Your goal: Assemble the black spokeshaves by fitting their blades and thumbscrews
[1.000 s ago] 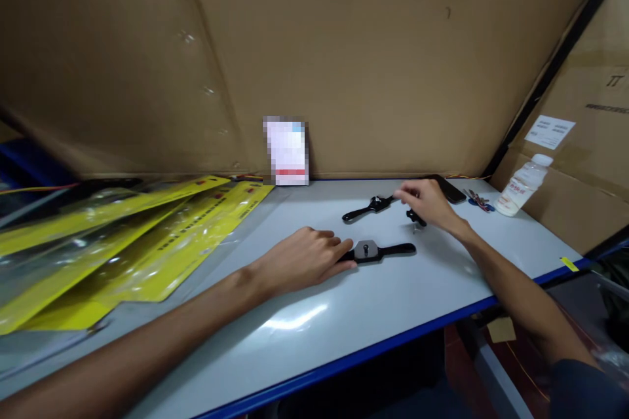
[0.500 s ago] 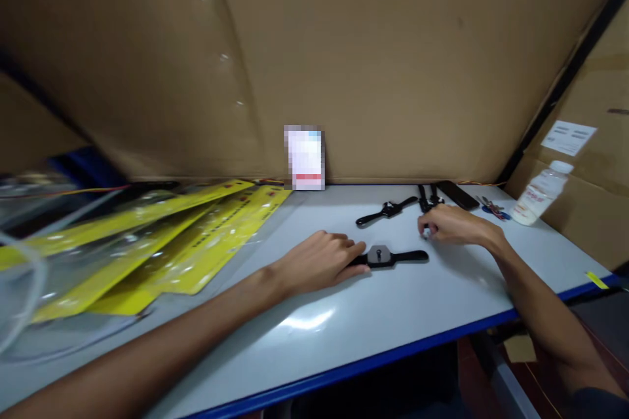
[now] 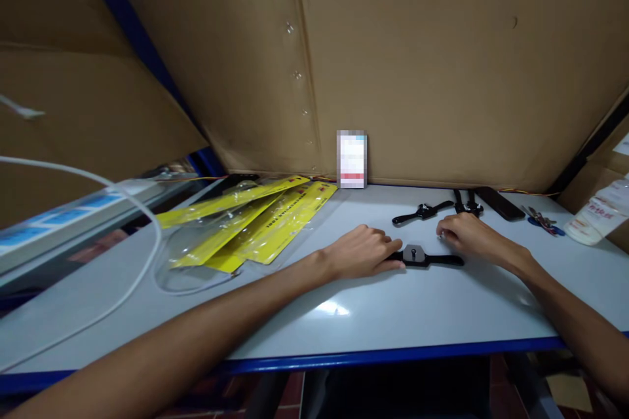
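My left hand (image 3: 363, 252) grips the left handle of a black spokeshave (image 3: 445, 260), which lies on the table with its grey plate facing up. A dark screw or slot shows at the middle of that plate. Just beyond the right handle, my right hand (image 3: 464, 232) is closed in a pinch. A small shiny metal piece (image 3: 439, 236) shows at its fingertips, too small to name. Farther back rests a second black spokeshave (image 3: 425, 211). More black tools of like shape (image 3: 466, 203) lie behind my right hand, partly hidden.
Yellow cards in clear packaging (image 3: 289, 222) lie at left, near a white cable (image 3: 158, 236) and a power strip (image 3: 63, 222). A blurred-out upright screen (image 3: 352, 160) leans on the cardboard wall. At right are a black phone-like object (image 3: 501, 203), keys (image 3: 543, 221) and a bottle (image 3: 597, 216).
The view has swung left, so things sit farther right in it. My right hand has come slightly nearer the front spokeshave. My left hand keeps its hold.
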